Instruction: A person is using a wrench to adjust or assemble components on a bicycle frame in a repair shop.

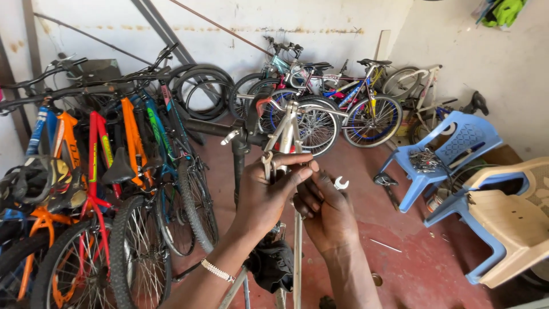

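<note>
While our left hand [264,194] grips the silver bike frame [287,134], our right hand [326,210] holds a wrench [341,183] at 3 o'clock; tightening looks unfinished.

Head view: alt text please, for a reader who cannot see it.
Both hands work at a silver bicycle frame: the left hand grips it, the right hand holds a small spanner. Parked bicycles stand left and behind, blue plastic chairs at right.

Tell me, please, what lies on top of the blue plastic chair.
On the blue chair seat lies a heap of small metal parts. What is beneath the heap is covered.
</note>
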